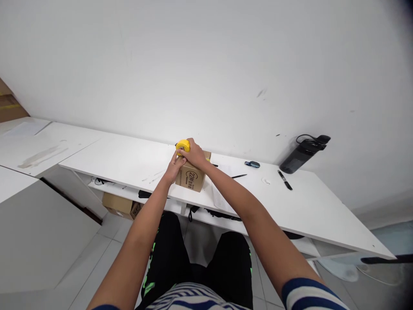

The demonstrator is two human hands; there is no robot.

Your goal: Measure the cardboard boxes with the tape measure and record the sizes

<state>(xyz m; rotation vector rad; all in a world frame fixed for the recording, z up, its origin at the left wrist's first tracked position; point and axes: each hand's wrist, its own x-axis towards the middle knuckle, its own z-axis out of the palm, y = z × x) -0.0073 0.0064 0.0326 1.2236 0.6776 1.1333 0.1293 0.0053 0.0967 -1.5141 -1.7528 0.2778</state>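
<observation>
A yellow tape measure is held above a small brown cardboard box with dark printing on its front. My right hand wraps round the tape measure's case from the right, over the top of the box. Just below the case, my left hand is closed at the box's upper left edge, with its fingertips against the tape measure's lower side. Any drawn-out blade is hidden by my fingers. The box rests on the white desk near its front edge.
A sheet of paper and a thin black pen lie right of the box. Farther right are a small dark-blue object, a black marker and a black bottle by the wall. Another carton sits under the desk.
</observation>
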